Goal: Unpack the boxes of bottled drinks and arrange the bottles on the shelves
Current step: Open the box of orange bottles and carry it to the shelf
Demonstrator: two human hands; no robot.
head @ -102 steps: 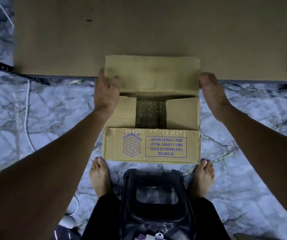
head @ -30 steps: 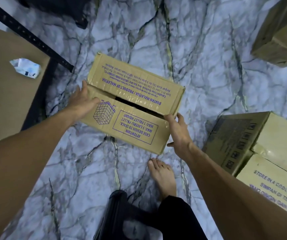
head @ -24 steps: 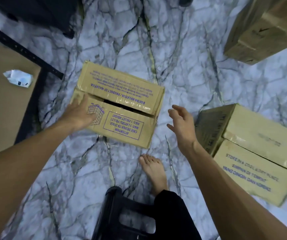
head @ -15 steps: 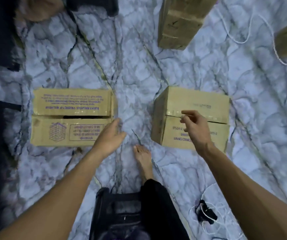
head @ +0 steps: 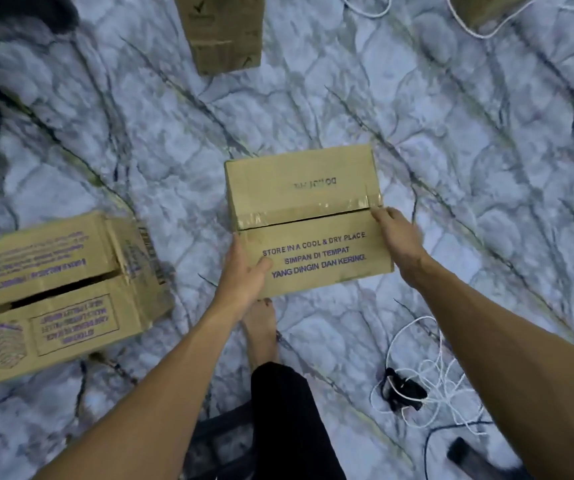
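The sealed box point(head: 299, 188) sits on the marbled floor point(head: 451, 133) at the middle of the view, its top flaps closed under a strip of clear tape point(head: 299, 211) and its near flap printed "STORE IN A COOL & DRY PLACE". The left hand point(head: 244, 275) clasps the box's near left corner: the thumb point(head: 263, 266) lies across the printed flap while the fingers run down the left side, mostly out of sight. The right hand point(head: 399, 237) is set against the right edge with a fingertip at the end of the taped seam; its back covers the other fingers, so I cannot tell whether they hook the edge or press flat. Both forearms reach forward from the near corners.

A bare foot point(head: 261, 327) stands just near the box, partly behind the left wrist, above a black trouser leg point(head: 289, 420). To the left lies an opened box point(head: 53, 289), cut off by the frame. A third box point(head: 225, 32) stands far off, cropped at the top. Near right, a tangled white cord point(head: 430, 375) surrounds a small black object point(head: 405, 393), too blurred to identify.
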